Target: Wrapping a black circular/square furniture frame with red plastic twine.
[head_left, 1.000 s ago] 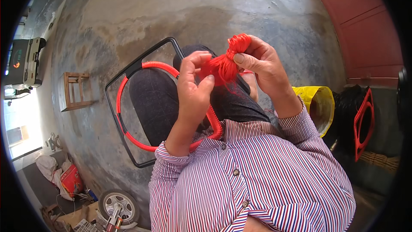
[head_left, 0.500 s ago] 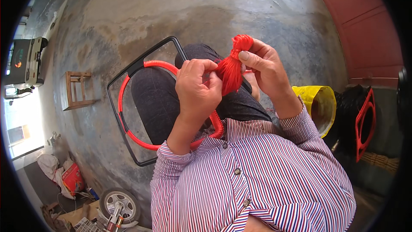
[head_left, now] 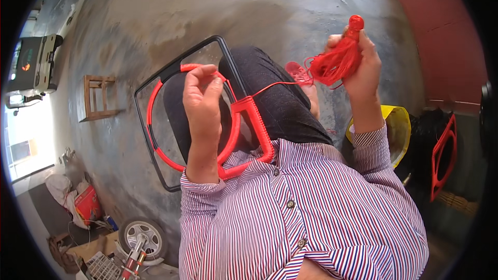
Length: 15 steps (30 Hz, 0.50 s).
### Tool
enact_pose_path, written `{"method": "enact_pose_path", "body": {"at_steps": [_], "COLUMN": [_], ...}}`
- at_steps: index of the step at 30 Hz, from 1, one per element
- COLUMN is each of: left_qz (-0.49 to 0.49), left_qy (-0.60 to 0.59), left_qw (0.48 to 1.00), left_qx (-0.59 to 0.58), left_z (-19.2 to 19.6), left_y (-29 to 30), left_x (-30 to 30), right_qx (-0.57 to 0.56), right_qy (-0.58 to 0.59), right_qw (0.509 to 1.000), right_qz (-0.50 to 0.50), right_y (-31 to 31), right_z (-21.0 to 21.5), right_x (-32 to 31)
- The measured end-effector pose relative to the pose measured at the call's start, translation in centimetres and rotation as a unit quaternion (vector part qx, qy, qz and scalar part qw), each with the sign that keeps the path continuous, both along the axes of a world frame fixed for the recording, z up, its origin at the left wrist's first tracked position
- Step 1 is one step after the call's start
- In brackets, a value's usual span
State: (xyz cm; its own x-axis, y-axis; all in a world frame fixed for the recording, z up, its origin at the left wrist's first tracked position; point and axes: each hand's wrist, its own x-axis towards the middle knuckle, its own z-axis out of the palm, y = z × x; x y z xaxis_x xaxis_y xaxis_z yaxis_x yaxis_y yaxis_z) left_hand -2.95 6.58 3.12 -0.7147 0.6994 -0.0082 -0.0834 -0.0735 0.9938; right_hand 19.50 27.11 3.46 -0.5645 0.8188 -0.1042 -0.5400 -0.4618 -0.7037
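In the head view, the right hand [head_left: 364, 67] is lifted well out to the right, above knee level in the picture, with the forearm upright and the fingers and thumb wrapped about a red cord bundle [head_left: 340, 62]. It grasps the bundle near its top, so that a rounded knob juts above the fingers and loose loops spill to the left. The left hand [head_left: 201, 96] stands over the black frame [head_left: 235, 68], its forearm also upright, fingers curled and the thumb tip close to the forefinger (red wrapping shows right behind them, so I cannot tell whether they pinch anything).

One slack red strand [head_left: 282, 83] runs between the bundle and the frame's inner corner, passing above the thigh. The frame lies across the lap and holds one red-wrapped ring [head_left: 151, 102], with dark stretches along its left side, and one red-laced, angular section [head_left: 261, 129] beside it.

Counted round about: two hands, one bundle, one foot in a pink shoe [head_left: 296, 71], one wooden stool [head_left: 85, 98], one spoked wheel [head_left: 136, 232], one yellow bag [head_left: 405, 132], one red-edged frame [head_left: 437, 179] at far right, and three visible buttons on the striped shirt [head_left: 342, 212].
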Motion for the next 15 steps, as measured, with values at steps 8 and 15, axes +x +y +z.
{"method": "enact_pose_path", "body": {"at_steps": [8,15], "left_qz": [0.003,-0.137], "left_qy": [-0.121,-0.27], "left_qw": [0.988,0.943], "left_qx": [-0.099,-0.135], "left_z": [-2.4,-1.1], "left_y": [-3.3,-5.6], "left_x": [1.4,1.5], "right_qx": [0.036,0.247], "right_qy": [-0.111,-0.265], "right_qw": [0.983,0.886], "right_qz": [0.14,0.288], "right_y": [-3.8,-7.9], "right_z": [-3.0,-2.3], "right_x": [-2.4,-6.2]}}
